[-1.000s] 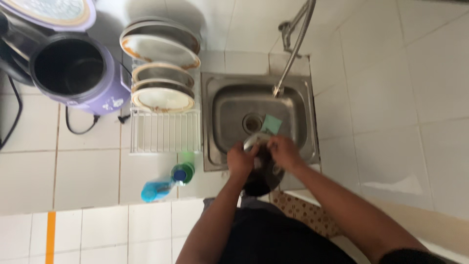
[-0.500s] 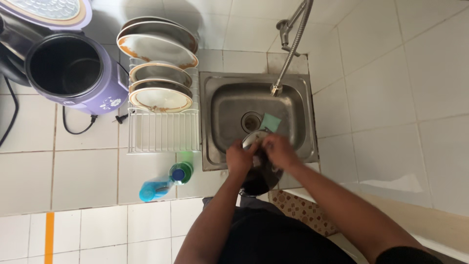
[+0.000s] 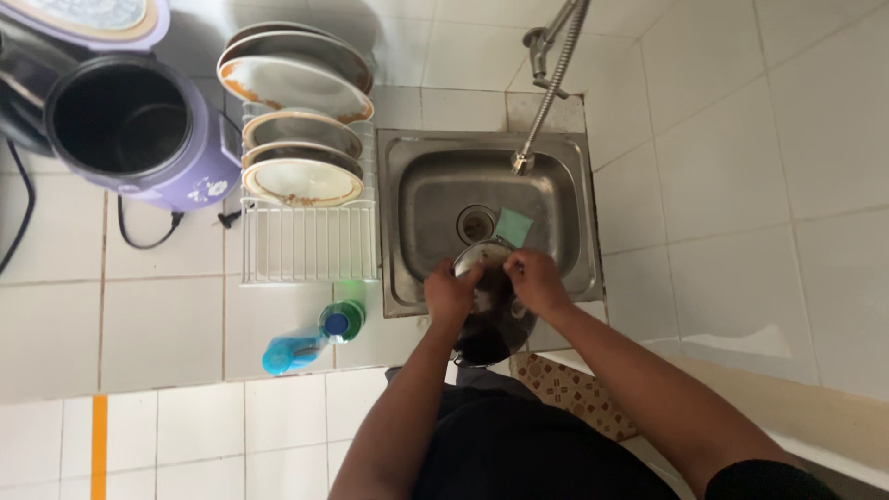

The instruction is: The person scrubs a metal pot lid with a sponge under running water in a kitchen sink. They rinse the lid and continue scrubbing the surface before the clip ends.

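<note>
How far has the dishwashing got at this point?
Done: plates stand in the white rack, though some rims look brown-stained. In hand: the left hand and right hand hold a dark pot over the sink edge. Left: a green sponge lies unused in the basin; the tap shows no water.

White tiled wall (image 3: 741, 139) & counter (image 3: 157, 324), 1 orange floor stripe (image 3: 98, 449).

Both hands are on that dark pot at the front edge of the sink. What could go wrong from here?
1. The pot hangs partly past the sink's front rim, held by the left hand and right hand; if wet, it might slip to the floor.
2. Splashes may reach the open cooker and its cord on the counter.
3. An elbow could knock the bottles lying nearby.
</note>
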